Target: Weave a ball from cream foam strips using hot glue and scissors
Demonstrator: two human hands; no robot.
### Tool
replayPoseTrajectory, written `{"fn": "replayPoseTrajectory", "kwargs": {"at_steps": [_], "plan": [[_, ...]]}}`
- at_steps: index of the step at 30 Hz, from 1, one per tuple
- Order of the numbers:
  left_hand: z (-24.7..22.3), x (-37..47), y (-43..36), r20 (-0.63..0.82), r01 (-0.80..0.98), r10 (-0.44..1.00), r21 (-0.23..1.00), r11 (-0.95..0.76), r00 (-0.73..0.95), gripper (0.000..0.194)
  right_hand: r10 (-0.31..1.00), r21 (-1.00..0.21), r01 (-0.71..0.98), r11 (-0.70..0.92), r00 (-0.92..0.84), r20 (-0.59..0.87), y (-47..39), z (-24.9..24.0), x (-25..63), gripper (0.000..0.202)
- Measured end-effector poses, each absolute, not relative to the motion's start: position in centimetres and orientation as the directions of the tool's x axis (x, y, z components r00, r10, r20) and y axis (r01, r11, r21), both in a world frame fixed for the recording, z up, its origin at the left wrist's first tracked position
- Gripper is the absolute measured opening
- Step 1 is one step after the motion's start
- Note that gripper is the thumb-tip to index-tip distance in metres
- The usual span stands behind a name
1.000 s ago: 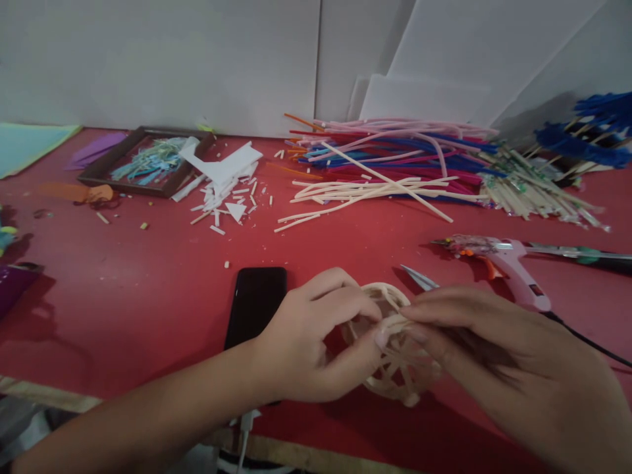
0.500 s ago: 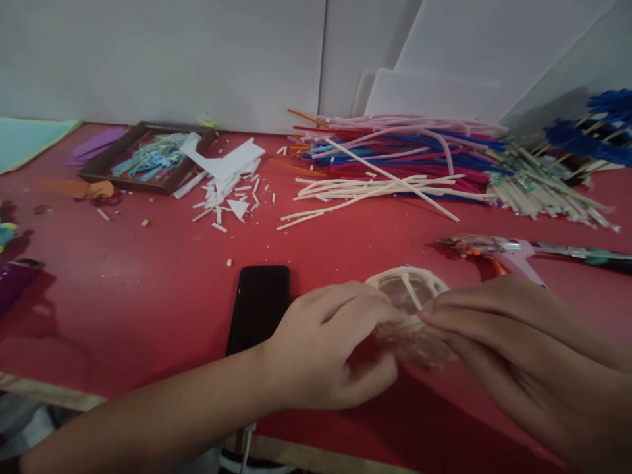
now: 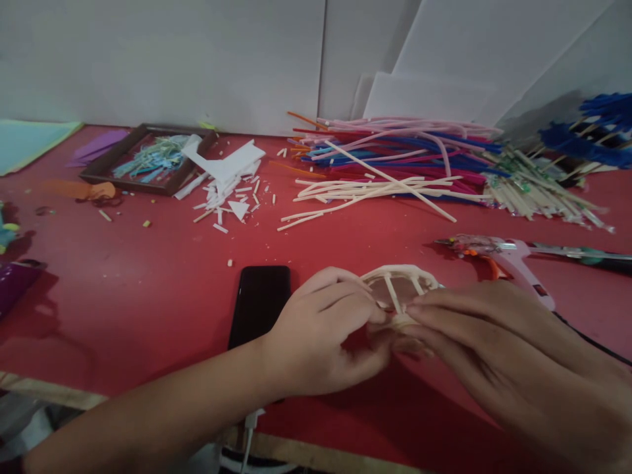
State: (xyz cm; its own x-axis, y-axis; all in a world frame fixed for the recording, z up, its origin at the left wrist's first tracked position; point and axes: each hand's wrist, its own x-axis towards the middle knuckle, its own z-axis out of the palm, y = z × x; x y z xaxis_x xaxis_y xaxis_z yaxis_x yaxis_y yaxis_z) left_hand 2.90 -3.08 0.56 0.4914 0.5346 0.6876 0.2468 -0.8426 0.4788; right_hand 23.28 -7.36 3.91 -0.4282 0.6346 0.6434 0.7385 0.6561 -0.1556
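Between my hands is a small round cream-coloured craft frame, with a curved rim and thin bars across it. My left hand pinches its near left side between thumb and fingers. From the right, my right hand grips the near edge, its fingertips pressed together close to the left ones. The part beneath the fingers is hidden, and a clear, shiny lower portion shows faintly under them. Beside my left hand a black phone lies on the red table, partly covered by the forearm.
A pink glue gun lies right of the frame, its cord running right. Behind are cream sticks, a heap of coloured pipe cleaners, white paper scraps and a brown tray. A white cable hangs at the near edge.
Both hands have shifted slightly left with the round frame, which has turned so that more of its bars show. More of the glue gun's handle and its cord are visible.
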Motion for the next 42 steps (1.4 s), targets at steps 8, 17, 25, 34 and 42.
{"fn": "replayPoseTrajectory", "kwargs": {"at_steps": [8,17,25,34,42], "plan": [[0.3,2.9,-3.0,0.681,0.228,0.547,0.506,-0.832,0.486,0.010,0.636,-0.145,0.784,0.603,-0.363,0.681,-7.6,3.3,23.1,0.015],[0.7,2.7,-3.2,0.645,0.277,0.592,0.529,-0.802,0.483,0.008,0.645,-0.154,0.804,0.574,-0.328,0.690,-7.8,3.4,22.6,0.014],[0.9,2.8,-3.1,0.638,0.256,0.623,0.576,-0.776,0.453,0.009,0.627,-0.108,0.791,0.603,-0.386,0.676,-7.7,4.1,23.0,0.019],[0.9,2.8,-3.2,0.597,0.235,0.677,0.651,-0.722,0.430,0.009,0.639,-0.058,0.839,0.541,-0.365,0.677,-8.3,3.8,22.2,0.011],[1.0,2.8,-3.1,0.552,0.245,0.720,0.695,-0.676,0.420,0.009,0.676,-0.140,0.758,0.637,-0.462,0.573,-8.8,4.0,22.5,0.017]]}}
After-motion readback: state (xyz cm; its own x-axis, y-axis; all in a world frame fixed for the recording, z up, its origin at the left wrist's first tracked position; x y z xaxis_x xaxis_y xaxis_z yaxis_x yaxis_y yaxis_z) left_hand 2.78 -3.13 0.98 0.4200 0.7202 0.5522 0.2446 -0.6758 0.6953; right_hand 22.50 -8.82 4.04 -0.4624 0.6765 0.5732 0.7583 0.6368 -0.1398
